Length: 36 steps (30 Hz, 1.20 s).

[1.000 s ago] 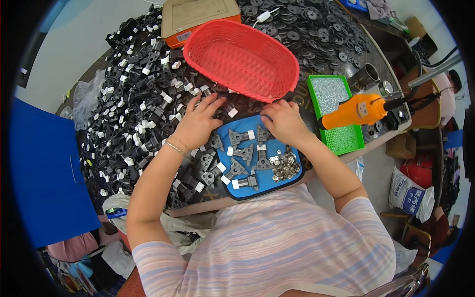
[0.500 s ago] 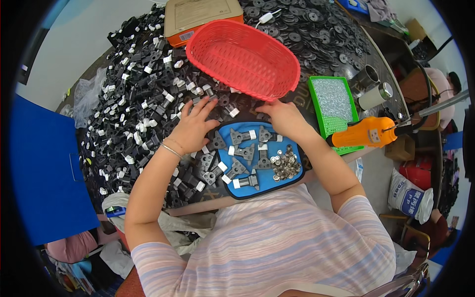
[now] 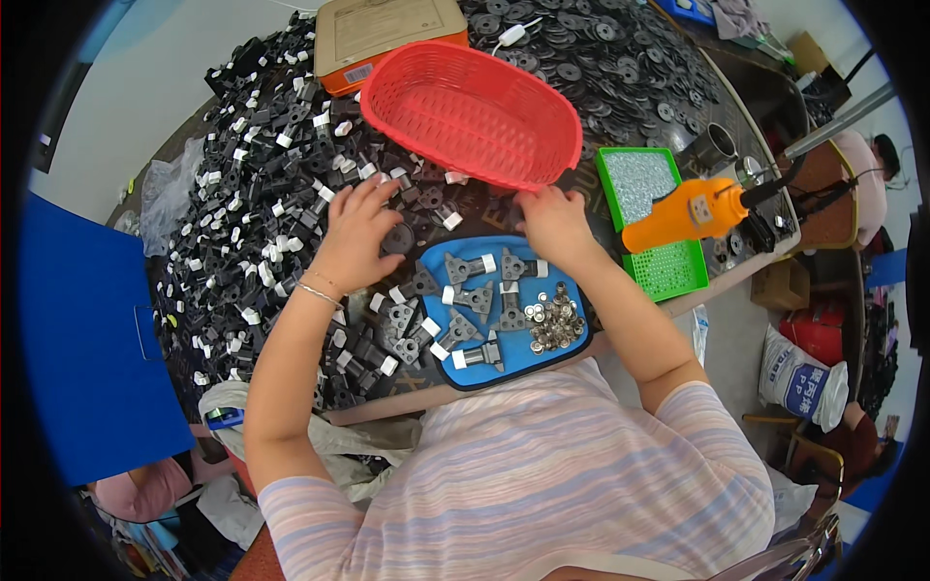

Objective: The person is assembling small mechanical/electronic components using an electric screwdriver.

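My left hand (image 3: 356,232) rests spread over the near edge of a large pile of black plastic parts with white ends (image 3: 257,208), fingers apart and gripping nothing. Beside its thumb lies a dark round disc (image 3: 397,238). My right hand (image 3: 556,225) is at the near rim of a red woven plastic basket (image 3: 470,114), its fingers curled down. Its fingertips are hidden, so what they hold, if anything, does not show. Between my forearms sits a blue tray (image 3: 518,366) with several grey-black plastic parts (image 3: 472,302) and a heap of small shiny metal pieces (image 3: 556,322).
An orange power screwdriver (image 3: 683,215) hangs over a green tray (image 3: 699,254) of small silvery pieces. A metal cup (image 3: 715,147) stands beyond it. Behind the basket are an orange-and-tan box (image 3: 387,39) and a pile of black discs (image 3: 605,63). Other people sit nearby.
The orange screwdriver has swung left over the green tray. My right hand's fingers have curled more at the basket rim. My left hand has shifted slightly left and away from me.
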Available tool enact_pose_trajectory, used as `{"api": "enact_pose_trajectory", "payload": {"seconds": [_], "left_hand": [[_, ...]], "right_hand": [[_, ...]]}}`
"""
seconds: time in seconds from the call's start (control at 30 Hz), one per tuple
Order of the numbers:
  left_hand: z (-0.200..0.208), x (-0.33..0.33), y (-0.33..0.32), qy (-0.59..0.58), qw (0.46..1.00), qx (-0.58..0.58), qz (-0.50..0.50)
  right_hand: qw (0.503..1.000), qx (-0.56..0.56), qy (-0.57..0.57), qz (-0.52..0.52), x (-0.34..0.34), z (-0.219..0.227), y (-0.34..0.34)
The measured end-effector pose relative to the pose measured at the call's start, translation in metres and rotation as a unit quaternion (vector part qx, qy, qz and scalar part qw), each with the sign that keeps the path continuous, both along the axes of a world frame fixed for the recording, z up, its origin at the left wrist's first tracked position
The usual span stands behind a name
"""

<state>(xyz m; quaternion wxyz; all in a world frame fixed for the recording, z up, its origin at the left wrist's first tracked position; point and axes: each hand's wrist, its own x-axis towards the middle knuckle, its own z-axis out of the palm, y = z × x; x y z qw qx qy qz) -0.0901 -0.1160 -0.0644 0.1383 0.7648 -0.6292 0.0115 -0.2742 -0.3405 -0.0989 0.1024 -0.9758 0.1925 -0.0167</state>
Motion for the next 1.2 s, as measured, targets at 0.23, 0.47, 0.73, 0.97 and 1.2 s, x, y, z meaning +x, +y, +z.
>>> {"api": "enact_pose_trajectory", "payload": {"seconds": [0.23, 0.47, 0.73, 0.97, 1.2], "left_hand": [[0.0, -0.017, -0.005, 0.028, 0.993, -0.077, 0.088], [-0.006, -0.067, -0.055, 0.271, 0.963, -0.012, -0.004], [-0.018, -0.058, -0.048, 0.174, 0.982, -0.073, 0.032], [0.006, -0.088, 0.049, 0.196, 0.963, -0.076, 0.168], [-0.016, -0.159, 0.086, 0.091, 0.965, -0.065, 0.237]], "right_hand": [[0.974, -0.177, -0.106, -0.096, 0.0, -0.032, -0.019], [0.982, -0.006, -0.186, -0.018, -0.023, -0.009, 0.011], [0.974, 0.116, -0.187, 0.061, -0.06, 0.011, 0.035], [0.979, 0.034, -0.184, 0.082, -0.05, -0.003, 0.022], [0.955, 0.139, -0.18, 0.191, -0.047, 0.013, 0.05]]}}
